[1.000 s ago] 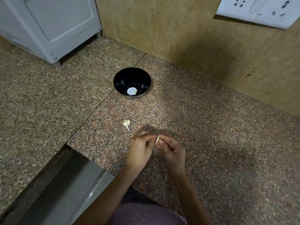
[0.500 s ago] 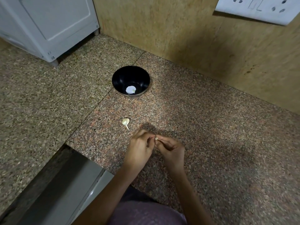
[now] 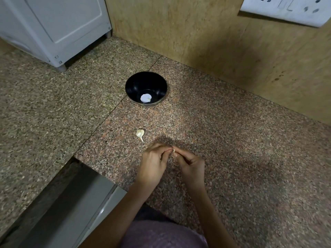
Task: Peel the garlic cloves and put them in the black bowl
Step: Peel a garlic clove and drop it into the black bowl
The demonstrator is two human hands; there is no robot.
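On granite [image 3: 232, 140], clove [image 3: 139, 133] tail points nearward.

Speckled polished granite counter [image 3: 232, 140], glossy black bowl [image 3: 136, 83], matt wood-look wall [image 3: 197, 33], white plastic appliance [image 3: 59, 20]

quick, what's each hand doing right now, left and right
Left hand: closed, pinching the garlic clove at its fingertips.
Right hand: closed, pinching the same garlic clove from the other side.
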